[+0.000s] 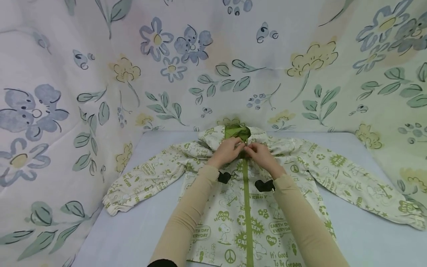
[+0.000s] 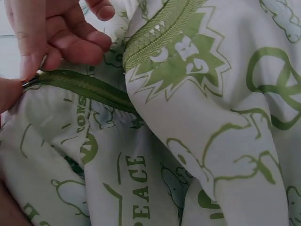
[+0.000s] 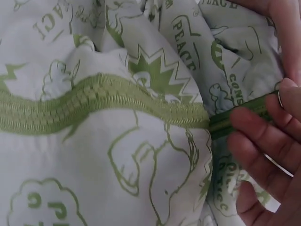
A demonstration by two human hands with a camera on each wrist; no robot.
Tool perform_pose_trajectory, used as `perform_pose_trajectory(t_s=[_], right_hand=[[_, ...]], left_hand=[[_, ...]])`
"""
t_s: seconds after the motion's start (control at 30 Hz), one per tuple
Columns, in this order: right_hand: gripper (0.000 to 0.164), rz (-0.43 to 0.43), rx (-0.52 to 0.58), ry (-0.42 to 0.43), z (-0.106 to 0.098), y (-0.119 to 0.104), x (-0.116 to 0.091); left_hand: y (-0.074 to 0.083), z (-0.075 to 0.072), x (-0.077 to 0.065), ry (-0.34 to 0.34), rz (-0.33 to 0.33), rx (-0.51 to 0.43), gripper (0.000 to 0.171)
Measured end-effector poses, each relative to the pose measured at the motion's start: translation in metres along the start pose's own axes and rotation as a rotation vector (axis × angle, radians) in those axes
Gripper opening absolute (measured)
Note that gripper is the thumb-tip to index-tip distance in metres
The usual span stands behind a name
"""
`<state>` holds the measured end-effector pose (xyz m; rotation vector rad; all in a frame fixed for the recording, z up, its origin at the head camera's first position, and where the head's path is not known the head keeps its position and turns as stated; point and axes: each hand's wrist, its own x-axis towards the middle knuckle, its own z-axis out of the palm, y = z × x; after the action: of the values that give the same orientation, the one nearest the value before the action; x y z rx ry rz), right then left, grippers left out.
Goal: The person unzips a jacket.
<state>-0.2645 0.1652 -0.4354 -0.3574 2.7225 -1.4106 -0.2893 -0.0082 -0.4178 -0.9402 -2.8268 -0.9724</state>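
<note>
A white hooded jacket (image 1: pixel 230 211) with green cartoon print lies front up, sleeves spread. Its green zipper (image 1: pixel 247 207) runs down the middle. Both hands meet at the neck, just below the green hood lining (image 1: pixel 235 131). My left hand (image 1: pixel 228 151) pinches the zipper's upper end, its thumb (image 2: pixel 8 94) beside a small dark metal slider (image 2: pixel 30 83). From the other side, my right hand (image 1: pixel 261 155) pinches the zipper pull (image 2: pixel 43 62) between thumb and index finger, the other fingers loosely bent. In the right wrist view, the cloth folds over below the dark green zipper stretch (image 3: pixel 244 113).
The jacket lies on a pale table (image 1: pixel 140 231). Its left sleeve (image 1: pixel 150 174) and right sleeve (image 1: pixel 360 185) in the head view slant outward. Floral cloth (image 1: pixel 213 96) hangs behind and at both sides. Black wrist mounts (image 1: pixel 264 185) hang over the jacket front.
</note>
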Motion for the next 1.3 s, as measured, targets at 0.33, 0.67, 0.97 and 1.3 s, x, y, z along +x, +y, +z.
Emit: perform_pose_trajectory(t_s=[0.33,0.67,0.97,1.3], right_hand=[[0.031,-0.06,0.067,0.052,0.007,0.003,-0.003],[0.028,-0.053,0.001,0.071,0.012,0.003,-0.005],[0.028,-0.04,-0.001,0.091,0.014,0.003,-0.006],[0.032,-0.021,-0.025,0.088,0.017,0.007,-0.004]], left_hand=[[-0.003,0.004,0.0,0.069,0.027,0.104,0.024],[-0.002,0.001,-0.003,0.109,0.05,0.118,0.022],[-0.001,-0.003,-0.002,0.102,0.051,0.116,0.023],[-0.002,-0.007,-0.001,0.14,0.042,0.12,0.024]])
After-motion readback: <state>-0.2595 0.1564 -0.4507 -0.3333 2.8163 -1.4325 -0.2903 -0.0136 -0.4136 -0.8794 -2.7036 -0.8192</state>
